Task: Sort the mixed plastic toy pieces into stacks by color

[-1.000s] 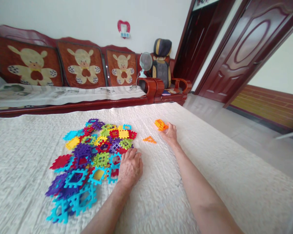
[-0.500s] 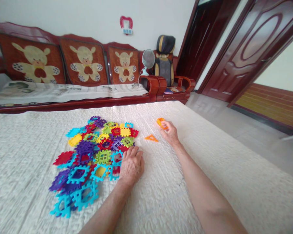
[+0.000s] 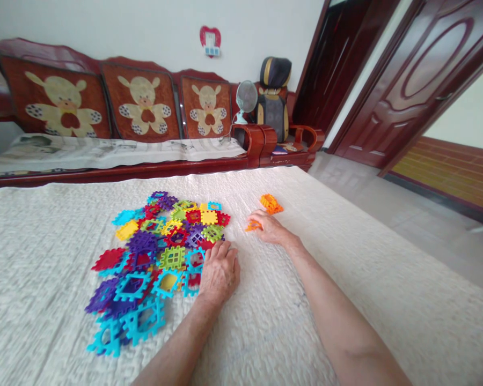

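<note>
A heap of interlocking plastic building pieces point(image 3: 172, 258) in blue, purple, red, green and yellow lies on the quilted white cover point(image 3: 265, 321). My left hand point(image 3: 220, 269) rests palm down against the heap's right side, fingers loosely bent; its fingertips touch or nearly touch a blue piece and a red one. To the right of the heap, my right hand point(image 3: 269, 227) pinches a small orange triangular building piece point(image 3: 253, 225) between thumb and fingers, low over the cover. Just beyond that hand sits a small stack of orange pieces point(image 3: 271, 203).
A wooden sofa with bear-patterned cushions point(image 3: 142, 102) stands behind the covered surface. Beside it are a small fan point(image 3: 246, 97) and an armchair with a dark padded backrest point(image 3: 272, 115). A brown door point(image 3: 422, 80) is at the right.
My right hand has let go of the orange stack and moved left and nearer, taking hold of the orange triangle that lay on the cover. My left hand has stayed in place.
</note>
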Demonstrator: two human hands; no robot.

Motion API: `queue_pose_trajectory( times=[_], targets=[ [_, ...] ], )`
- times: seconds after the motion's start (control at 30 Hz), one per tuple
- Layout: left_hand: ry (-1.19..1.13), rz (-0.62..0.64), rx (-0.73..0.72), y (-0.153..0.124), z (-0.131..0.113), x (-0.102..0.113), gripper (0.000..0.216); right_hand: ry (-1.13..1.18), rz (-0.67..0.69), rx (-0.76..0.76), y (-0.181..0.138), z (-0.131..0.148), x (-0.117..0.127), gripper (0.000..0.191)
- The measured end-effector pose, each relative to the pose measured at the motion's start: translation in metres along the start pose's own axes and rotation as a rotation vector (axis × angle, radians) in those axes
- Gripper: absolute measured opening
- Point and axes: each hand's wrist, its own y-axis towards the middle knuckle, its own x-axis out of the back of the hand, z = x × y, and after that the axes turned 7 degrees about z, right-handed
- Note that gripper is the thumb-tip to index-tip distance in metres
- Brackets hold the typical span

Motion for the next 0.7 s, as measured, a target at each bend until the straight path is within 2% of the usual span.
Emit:
queue_pose_trajectory(
  times=[0.07, 0.13, 0.3, 0.53, 0.6, 0.7],
  targets=[
    [0.001, 0.003, 0.002, 0.0, 0.0, 0.0, 0.028, 0.026, -0.006, 0.015, 0.0, 0.001, 0.001, 0.051],
    [0.005, 0.007, 0.003, 0.0, 0.0, 0.001, 0.028, 0.016, -0.018, -0.049, 0.0, 0.004, 0.001, 0.05],
    [0.009, 0.013, -0.003, 0.0, -0.001, 0.001, 0.027, -0.149, -0.021, -0.409, 0.001, 0.021, -0.005, 0.046],
    [0.03, -0.017, -0.022, 0.0, -0.001, 0.001, 0.026, -0.228, 0.037, -0.476, 0.008, 0.033, -0.005, 0.037],
    [0.034, -0.019, -0.023, 0.0, 0.0, 0.001, 0.026, -0.183, -0.065, -0.438, 0.008, 0.026, -0.001, 0.042],
    [0.034, -0.019, -0.018, 0.0, 0.0, 0.0, 0.027, -0.138, -0.405, -0.354, 0.004, 0.0, 0.003, 0.049]
  ],
)
